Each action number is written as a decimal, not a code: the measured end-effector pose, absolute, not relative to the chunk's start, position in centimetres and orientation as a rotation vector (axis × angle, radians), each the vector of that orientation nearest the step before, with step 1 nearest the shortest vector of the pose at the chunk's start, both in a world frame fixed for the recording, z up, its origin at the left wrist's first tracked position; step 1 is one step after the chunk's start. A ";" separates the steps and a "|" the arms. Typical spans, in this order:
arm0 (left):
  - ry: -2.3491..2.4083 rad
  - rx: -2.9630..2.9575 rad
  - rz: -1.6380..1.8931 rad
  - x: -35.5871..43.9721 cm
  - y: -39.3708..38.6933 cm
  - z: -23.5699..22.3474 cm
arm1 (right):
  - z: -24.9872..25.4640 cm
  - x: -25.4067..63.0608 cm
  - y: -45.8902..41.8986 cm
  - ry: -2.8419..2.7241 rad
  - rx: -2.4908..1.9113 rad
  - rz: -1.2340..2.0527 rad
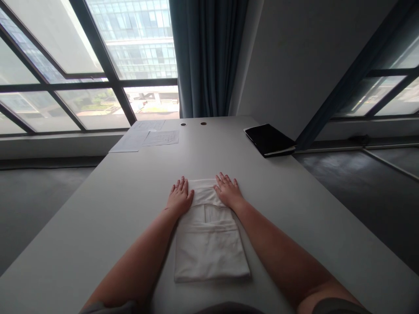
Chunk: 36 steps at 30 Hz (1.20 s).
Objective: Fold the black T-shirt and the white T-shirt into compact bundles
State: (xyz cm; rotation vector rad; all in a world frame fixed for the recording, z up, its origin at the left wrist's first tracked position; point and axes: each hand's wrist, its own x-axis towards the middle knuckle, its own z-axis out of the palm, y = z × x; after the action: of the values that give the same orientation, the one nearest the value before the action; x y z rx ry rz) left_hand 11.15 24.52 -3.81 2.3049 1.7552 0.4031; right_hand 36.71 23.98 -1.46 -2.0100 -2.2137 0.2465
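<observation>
A folded white cloth [209, 244] lies flat on the white table [98, 209] right in front of me. My left hand [180, 197] rests palm down on the cloth's far left corner, fingers stretched out flat. My right hand [228, 191] lies palm down on the far right corner, fingers also spread. Both hands press on the far edge and hold nothing. A seam or pocket line runs across the cloth between my forearms.
Several sheets of paper [145, 136] lie at the far left of the table. A black notebook or tablet [270, 139] sits at the far right edge. Two small cable holes [193, 124] are near the far end. Windows and a dark curtain [206, 56] stand behind.
</observation>
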 end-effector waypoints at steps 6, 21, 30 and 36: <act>1.614 2.348 0.444 9.2 24.7 -3.7 | -1.8 38.0 23.6 -2.150 -2.005 0.242; 1.338 2.330 0.641 5.8 17.2 -0.8 | -0.5 40.2 14.0 -2.107 -1.327 0.375; 0.844 2.640 0.381 4.9 4.7 1.5 | 1.6 39.9 2.9 -2.531 -0.779 0.613; 0.964 2.676 0.680 5.2 4.2 -0.4 | 0.1 40.4 2.8 -2.336 -0.916 0.536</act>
State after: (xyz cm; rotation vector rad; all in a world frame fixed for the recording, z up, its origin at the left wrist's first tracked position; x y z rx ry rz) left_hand 5.18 4.23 -0.35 2.6765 0.9644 0.6802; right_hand 40.37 2.81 0.12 -0.9165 -2.3360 0.5356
